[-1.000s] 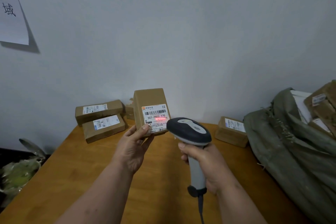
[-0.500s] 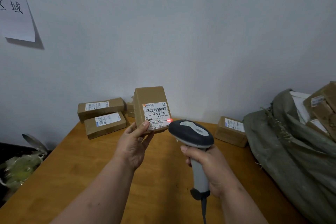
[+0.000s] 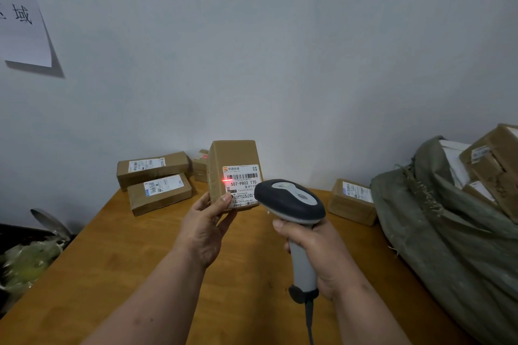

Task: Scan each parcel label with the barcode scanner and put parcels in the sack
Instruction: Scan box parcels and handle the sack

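Up front in the head view, the left hand (image 3: 206, 228) gripped a brown parcel (image 3: 234, 173) by its lower left corner, thumb on the front face, holding it upright above the tabletop (image 3: 117, 266). Its white label (image 3: 241, 186) faced the camera, and a red scan line (image 3: 226, 180) glowed at the label's left edge, just under the barcode. The right hand (image 3: 322, 252) was wrapped round the grip of the scanner (image 3: 290, 202), whose dark head pointed at the parcel from just beside its lower right. Two long parcels (image 3: 157, 180) lay near the wall at the left, a small box (image 3: 200, 166) sat behind the held parcel, and another parcel (image 3: 351, 202) lay at the right, just beside the green sack (image 3: 448, 232). Boxes (image 3: 493, 165) showed in the sack's open mouth. A paper sign (image 3: 23, 17) hung on the wall.
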### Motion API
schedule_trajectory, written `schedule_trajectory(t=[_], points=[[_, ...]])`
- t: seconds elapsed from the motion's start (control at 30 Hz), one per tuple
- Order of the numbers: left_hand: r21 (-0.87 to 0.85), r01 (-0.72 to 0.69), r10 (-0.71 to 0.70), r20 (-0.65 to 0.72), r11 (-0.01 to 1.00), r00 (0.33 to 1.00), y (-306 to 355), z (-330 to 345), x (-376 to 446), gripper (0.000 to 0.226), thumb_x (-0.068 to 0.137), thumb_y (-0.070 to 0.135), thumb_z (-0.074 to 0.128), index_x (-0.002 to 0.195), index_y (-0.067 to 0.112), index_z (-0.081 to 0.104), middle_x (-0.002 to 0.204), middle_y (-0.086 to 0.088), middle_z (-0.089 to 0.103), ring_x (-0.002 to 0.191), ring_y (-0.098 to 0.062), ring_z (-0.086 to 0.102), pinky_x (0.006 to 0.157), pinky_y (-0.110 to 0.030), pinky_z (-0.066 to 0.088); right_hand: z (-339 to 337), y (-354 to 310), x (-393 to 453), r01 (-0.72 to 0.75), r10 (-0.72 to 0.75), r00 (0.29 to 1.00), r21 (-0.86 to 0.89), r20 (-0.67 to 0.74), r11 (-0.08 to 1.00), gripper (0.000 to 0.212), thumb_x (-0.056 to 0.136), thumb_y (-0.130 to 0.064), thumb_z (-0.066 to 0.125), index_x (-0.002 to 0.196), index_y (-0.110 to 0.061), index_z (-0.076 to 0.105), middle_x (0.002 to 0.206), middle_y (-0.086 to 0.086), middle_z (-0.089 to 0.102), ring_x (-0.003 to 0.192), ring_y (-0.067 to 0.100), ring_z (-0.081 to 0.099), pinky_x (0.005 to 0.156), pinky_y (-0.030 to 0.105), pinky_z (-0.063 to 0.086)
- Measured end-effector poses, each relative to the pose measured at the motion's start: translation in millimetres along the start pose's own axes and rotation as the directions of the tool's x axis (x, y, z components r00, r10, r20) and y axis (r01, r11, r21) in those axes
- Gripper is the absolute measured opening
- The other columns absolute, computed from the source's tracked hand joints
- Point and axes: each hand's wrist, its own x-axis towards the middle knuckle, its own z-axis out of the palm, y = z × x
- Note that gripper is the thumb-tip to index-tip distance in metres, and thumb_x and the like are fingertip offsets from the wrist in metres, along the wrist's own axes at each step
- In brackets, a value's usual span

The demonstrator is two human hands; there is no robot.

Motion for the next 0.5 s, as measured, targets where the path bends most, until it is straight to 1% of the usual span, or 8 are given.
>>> schedule_trajectory(t=[0.07, 0.17, 0.27, 0.3, 0.37, 0.43, 0.5], points=[[-0.004, 0.002, -0.002, 0.000, 1.000, 1.000, -0.7, 0.0, -1.9, 0.061, 0.068, 0.005, 0.073, 0.127, 0.008, 0.058, 0.111, -0.015, 0.072, 0.110, -0.028, 0.067, 0.090, -0.038, 0.054, -0.2, 0.4, 0.1, -0.001, 0.001, 1.000, -0.006, -0.002, 1.000, 0.028, 0.082, -0.017, 0.076, 0.101, -0.033, 0.064, 0.092, -0.007, 0.069, 0.090, 0.014, 0.060, 0.071, 0.026, 0.045], [-0.003, -0.001, 0.001, 0.003, 1.000, 1.000, -1.1, 1.0, -2.8, 0.063, 0.068, 0.005, 0.073, 0.129, 0.007, 0.057, 0.111, -0.014, 0.072, 0.110, -0.028, 0.067, 0.091, -0.038, 0.054, -0.3, 1.7, 0.4, -0.007, 0.007, 1.000, -0.006, -0.010, 1.000, 0.031, 0.080, -0.020, 0.078, 0.104, -0.034, 0.063, 0.097, -0.005, 0.069, 0.094, 0.017, 0.059, 0.074, 0.028, 0.045], [-0.006, 0.000, 0.000, -0.002, 1.000, 1.000, -1.4, 1.7, -3.1, 0.065, 0.067, 0.005, 0.074, 0.130, 0.007, 0.057, 0.111, -0.014, 0.073, 0.110, -0.027, 0.066, 0.090, -0.038, 0.054, -0.5, 2.8, 0.6, -0.005, 0.005, 1.000, -0.002, -0.015, 1.000, 0.035, 0.077, -0.026, 0.082, 0.105, -0.034, 0.064, 0.098, -0.005, 0.069, 0.096, 0.018, 0.059, 0.077, 0.030, 0.045], [-0.005, 0.000, 0.000, -0.003, 1.000, 1.000, -1.5, 2.0, -3.2, 0.065, 0.067, 0.005, 0.073, 0.130, 0.007, 0.057, 0.110, -0.014, 0.073, 0.110, -0.027, 0.066, 0.089, -0.038, 0.054, -0.8, 2.7, 0.5, -0.005, 0.005, 1.000, -0.004, -0.016, 1.000, 0.034, 0.078, -0.025, 0.081, 0.105, -0.034, 0.063, 0.098, -0.005, 0.069, 0.096, 0.018, 0.059, 0.078, 0.030, 0.045], [0.002, -0.001, 0.001, 0.004, 1.000, 1.000, -1.8, 3.3, -4.1, 0.064, 0.067, 0.005, 0.073, 0.129, 0.008, 0.057, 0.107, -0.013, 0.073, 0.109, -0.028, 0.067, 0.090, -0.038, 0.054, -1.3, 2.3, 0.5, 0.000, 0.000, 1.000, -0.005, -0.015, 1.000, 0.030, 0.081, -0.020, 0.078, 0.103, -0.034, 0.063, 0.096, -0.006, 0.069, 0.095, 0.017, 0.059, 0.077, 0.030, 0.045], [0.012, 0.001, -0.001, 0.007, 1.000, 1.000, -2.3, 4.7, -4.6, 0.064, 0.067, 0.005, 0.073, 0.129, 0.008, 0.057, 0.103, -0.012, 0.075, 0.108, -0.027, 0.067, 0.090, -0.038, 0.054, -1.9, 0.7, -0.1, 0.009, -0.009, 1.000, -0.005, -0.011, 1.000, 0.028, 0.081, -0.017, 0.077, 0.099, -0.035, 0.064, 0.090, -0.009, 0.069, 0.090, 0.014, 0.060, 0.075, 0.028, 0.045], [0.017, 0.004, -0.004, 0.004, 1.000, 1.000, -3.1, 4.9, -4.1, 0.066, 0.067, 0.004, 0.073, 0.131, 0.008, 0.056, 0.104, -0.012, 0.075, 0.108, -0.027, 0.067, 0.091, -0.038, 0.054, -2.5, -0.7, -0.8, 0.008, -0.008, 1.000, -0.003, -0.012, 1.000, 0.026, 0.082, -0.016, 0.076, 0.096, -0.035, 0.064, 0.086, -0.011, 0.069, 0.088, 0.012, 0.060, 0.072, 0.026, 0.045]])
